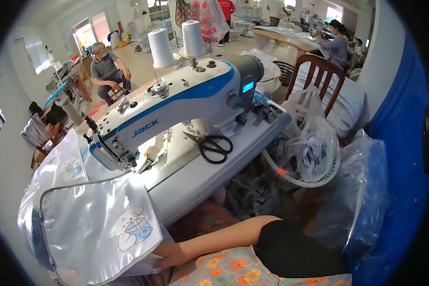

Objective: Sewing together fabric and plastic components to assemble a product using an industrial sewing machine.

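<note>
A shiny white fabric panel (93, 224) with a grey edge and a printed cartoon dog lies over the left end of the sewing machine's table. Its upper edge runs under the needle area of the white and blue sewing machine (171, 107), where a lamp glows. From the lower right, my right hand (166, 255) reaches to the panel's lower right corner and grips the cloth there; its fingertips are hidden by the folds. My left hand is not in view. Black-handled scissors (214, 148) rest on the table, to the right of the needle.
Two white thread cones (161, 47) stand behind the machine. Right of the table are a white basket (300, 181) with a plastic bag of scraps and a wooden chair (318, 71). Fabric scraps (255, 195) lie below the table. Farther off, a person (108, 71) sits; others work behind.
</note>
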### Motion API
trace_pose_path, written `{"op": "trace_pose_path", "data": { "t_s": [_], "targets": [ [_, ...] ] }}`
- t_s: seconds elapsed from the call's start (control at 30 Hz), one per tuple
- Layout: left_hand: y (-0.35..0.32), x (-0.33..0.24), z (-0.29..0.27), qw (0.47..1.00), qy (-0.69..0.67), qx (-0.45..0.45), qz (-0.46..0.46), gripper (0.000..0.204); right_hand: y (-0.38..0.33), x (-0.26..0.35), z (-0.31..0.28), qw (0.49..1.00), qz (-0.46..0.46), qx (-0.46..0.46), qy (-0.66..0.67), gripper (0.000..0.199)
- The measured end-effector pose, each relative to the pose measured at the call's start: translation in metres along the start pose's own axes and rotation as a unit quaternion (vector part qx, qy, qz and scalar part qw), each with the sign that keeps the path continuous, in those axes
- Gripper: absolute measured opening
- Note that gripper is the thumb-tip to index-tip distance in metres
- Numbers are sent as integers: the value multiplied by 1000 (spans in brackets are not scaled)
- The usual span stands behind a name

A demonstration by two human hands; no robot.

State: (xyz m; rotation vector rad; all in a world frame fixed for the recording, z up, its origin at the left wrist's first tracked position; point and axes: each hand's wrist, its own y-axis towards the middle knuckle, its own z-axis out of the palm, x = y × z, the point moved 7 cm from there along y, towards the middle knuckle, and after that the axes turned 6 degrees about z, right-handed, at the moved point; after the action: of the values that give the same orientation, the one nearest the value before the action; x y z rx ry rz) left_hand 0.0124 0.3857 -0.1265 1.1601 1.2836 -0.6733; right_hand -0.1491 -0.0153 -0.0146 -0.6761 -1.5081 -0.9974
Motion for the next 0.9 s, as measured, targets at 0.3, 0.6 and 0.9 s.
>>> {"op": "trace_pose_path", "data": {
  "t_s": [0.3, 0.6, 0.9],
  "targets": [
    [-132, -240, 154, 755, 305, 418, 401, 37, -6, 6, 85, 941, 16, 335, 46, 31],
    [-163, -244, 129, 591, 541, 539, 260, 38, -81, 3, -13, 984, 128, 110, -56, 45],
    [-181, -206, 76, 725, 275, 631, -26, 42, -93, -6, -91, 903, 198, -144, 353, 45]
  ]
}}
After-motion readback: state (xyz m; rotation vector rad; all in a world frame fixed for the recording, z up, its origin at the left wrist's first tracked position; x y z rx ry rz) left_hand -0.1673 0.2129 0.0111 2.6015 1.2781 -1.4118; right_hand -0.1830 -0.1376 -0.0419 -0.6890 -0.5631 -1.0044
